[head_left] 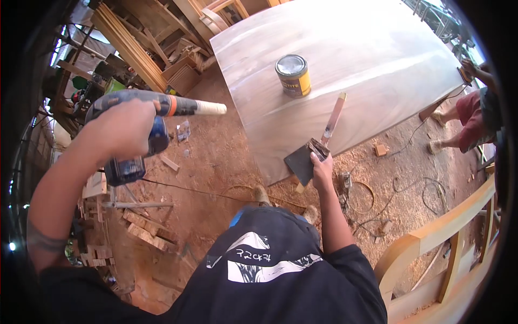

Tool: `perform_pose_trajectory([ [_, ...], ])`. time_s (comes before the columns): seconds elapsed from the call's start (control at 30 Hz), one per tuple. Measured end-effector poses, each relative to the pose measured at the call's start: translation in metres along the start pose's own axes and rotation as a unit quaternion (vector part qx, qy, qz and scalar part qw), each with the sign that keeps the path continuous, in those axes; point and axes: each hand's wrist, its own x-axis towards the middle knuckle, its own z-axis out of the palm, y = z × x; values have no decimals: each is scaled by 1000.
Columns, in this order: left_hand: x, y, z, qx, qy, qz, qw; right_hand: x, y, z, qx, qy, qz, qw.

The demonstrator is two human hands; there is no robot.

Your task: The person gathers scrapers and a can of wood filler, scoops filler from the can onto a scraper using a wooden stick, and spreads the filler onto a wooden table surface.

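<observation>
Your left hand [129, 127] curls tight round the blue power tool [158, 136], left of the wooden panel [359, 59], while your right hand [322, 171] clasps a dark flat piece [300, 163] by the panel's near corner!

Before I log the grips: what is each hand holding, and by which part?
Left hand: a blue power tool, gripped round its handle. Right hand: a dark flat piece, held by one edge. Anything more there is unclear.
</observation>
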Motion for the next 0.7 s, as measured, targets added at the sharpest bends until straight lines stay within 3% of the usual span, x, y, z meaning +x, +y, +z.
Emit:
perform_pose_trajectory([
  [0.07,29,-20,-3,10,58,32,998,-1,-1,2,-11,2,-1,1000],
  [0.3,174,-45,-34,59,58,86,993,-9,-22,19,-72,48,-7,996],
  [0.53,344,-31,-88,41,166,305,937,-11,-15,33,-75,167,26,983],
  [0.6,388,-25,-110,45,141,280,949,-12,-15,48,-27,226,68,971],
  [0.7,494,-17,-126,43,202,287,935,-22,-6,63,-41,316,87,944],
])
